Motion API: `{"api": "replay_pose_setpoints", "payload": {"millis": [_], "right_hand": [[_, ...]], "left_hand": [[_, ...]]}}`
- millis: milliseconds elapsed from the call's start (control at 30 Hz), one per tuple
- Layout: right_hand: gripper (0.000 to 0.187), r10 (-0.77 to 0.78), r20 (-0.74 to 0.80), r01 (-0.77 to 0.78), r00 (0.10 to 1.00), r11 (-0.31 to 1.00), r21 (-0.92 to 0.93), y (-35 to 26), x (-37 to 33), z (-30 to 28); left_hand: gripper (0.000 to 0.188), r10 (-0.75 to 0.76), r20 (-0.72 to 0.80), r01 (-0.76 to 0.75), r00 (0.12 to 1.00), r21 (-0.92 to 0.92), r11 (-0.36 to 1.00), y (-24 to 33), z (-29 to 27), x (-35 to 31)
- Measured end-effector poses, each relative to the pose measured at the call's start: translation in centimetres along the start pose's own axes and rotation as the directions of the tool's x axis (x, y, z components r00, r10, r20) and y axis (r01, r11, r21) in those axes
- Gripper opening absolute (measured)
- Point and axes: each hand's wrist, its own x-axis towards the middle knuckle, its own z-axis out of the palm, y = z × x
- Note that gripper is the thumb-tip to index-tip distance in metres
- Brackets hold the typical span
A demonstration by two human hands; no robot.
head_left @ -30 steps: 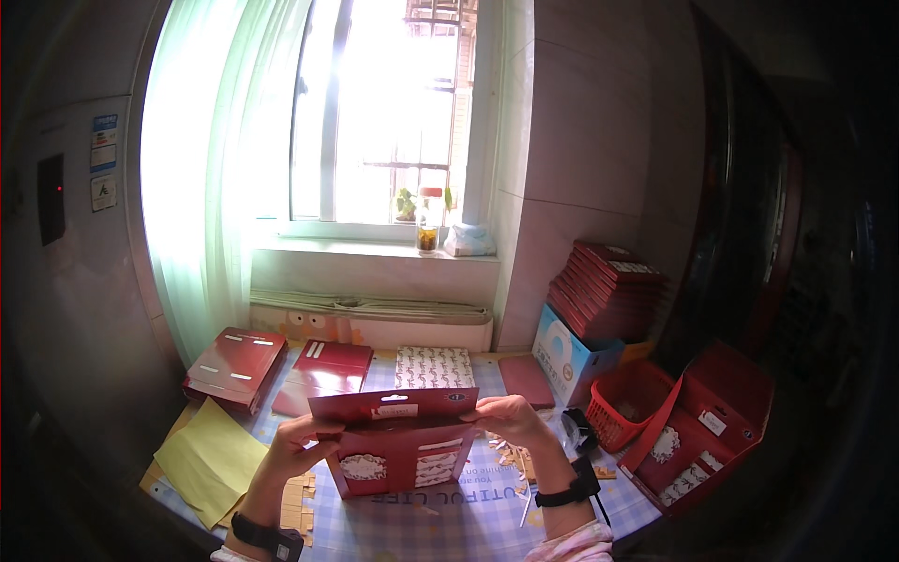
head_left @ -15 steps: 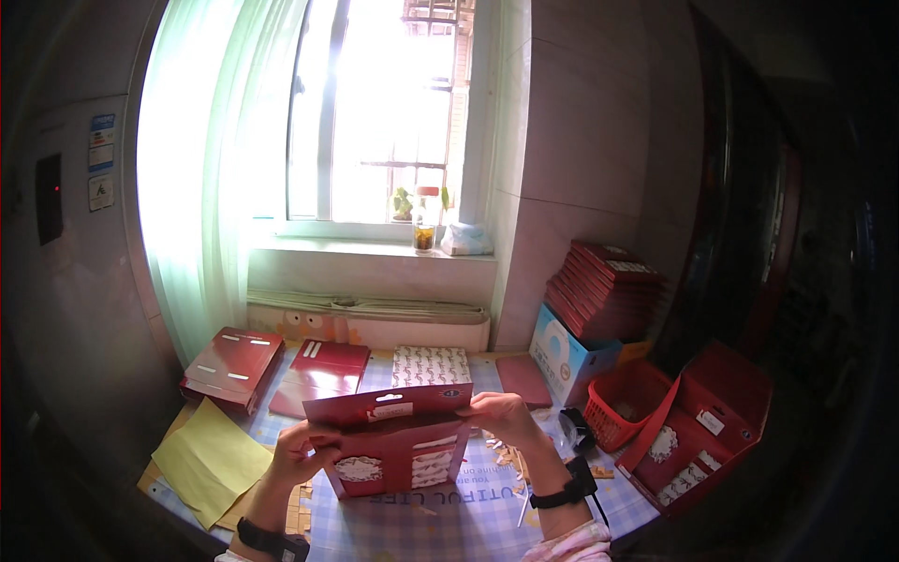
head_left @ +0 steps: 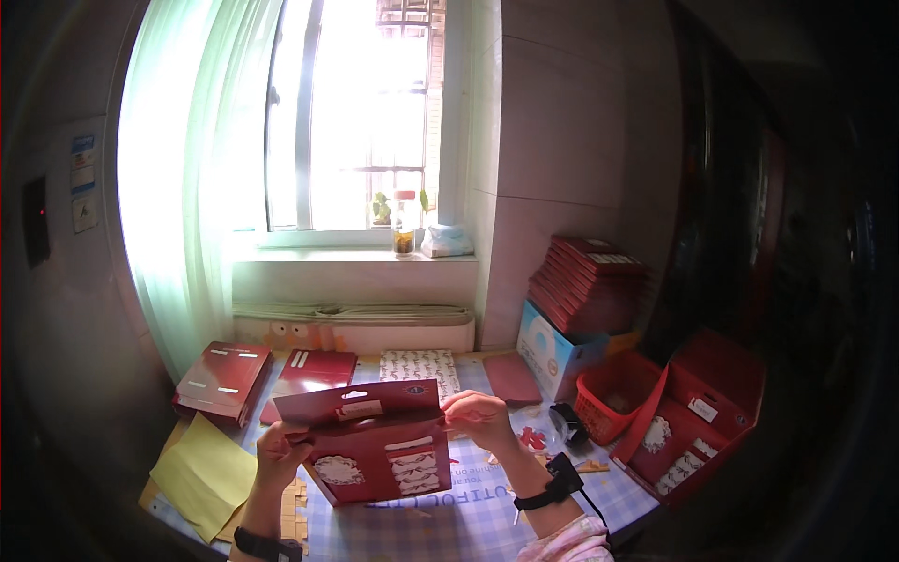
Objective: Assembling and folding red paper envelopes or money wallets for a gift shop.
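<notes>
A dark red cardboard packet [head_left: 375, 459] stands upright in front of me, with its hang-hole flap [head_left: 361, 401] raised along the top. White printed patches mark its front. My left hand [head_left: 281, 451] pinches the packet's left upper edge. At the opposite upper corner, by the end of the flap, my right hand [head_left: 479, 418] has its fingers closed on the edge. The packet's inside is hidden from this angle. Small red pieces [head_left: 534, 438] lie on the table beyond my right wrist.
Red folders [head_left: 223, 375] are piled at the left, behind a yellow sheet [head_left: 204, 473]. A white patterned sheet [head_left: 417, 365] lies at the back. To the right are a blue box [head_left: 560, 351], stacked red packets [head_left: 585, 290], a red basket [head_left: 609, 403] and another red packet [head_left: 679, 431].
The whole view has shifted a little. The packet and both hands sit slightly further left in the picture, the grip unchanged. Small red pieces now show past my right hand.
</notes>
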Motion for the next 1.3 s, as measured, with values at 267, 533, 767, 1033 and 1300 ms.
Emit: {"api": "replay_pose_setpoints", "payload": {"millis": [267, 533, 767, 1033, 1300], "right_hand": [[0.012, 0.091, 0.043, -0.089, 0.995, 0.995, -0.041, 0.6, -0.2, -0.3], [0.014, 0.286, 0.021, -0.285, 0.958, 0.944, 0.167, 0.2, 0.2, 0.1], [0.026, 0.226, -0.003, -0.225, 0.974, 0.972, 0.068, 1.0, 0.0, 0.4], [0.021, 0.029, 0.110, -0.016, 0.993, 0.993, -0.120, 0.5, 0.5, 0.2], [0.021, 0.083, 0.130, -0.052, 0.988, 0.973, -0.224, -0.7, 0.4, -0.5]], "left_hand": [[0.030, 0.038, 0.022, -0.038, 0.999, -0.009, 0.999, 0.3, 0.2, 0.2], [0.031, 0.016, 0.044, -0.017, 0.999, 0.020, 1.000, 0.2, 0.1, -0.1], [0.028, 0.029, 0.060, -0.034, 0.998, 0.074, 0.997, 0.3, 0.7, -0.7], [0.023, 0.117, 0.057, -0.125, 0.992, 0.164, 0.979, 0.8, 1.0, -1.0], [0.034, 0.192, 0.069, -0.202, 0.979, 0.205, 0.958, 2.1, 2.5, -0.9]]}}
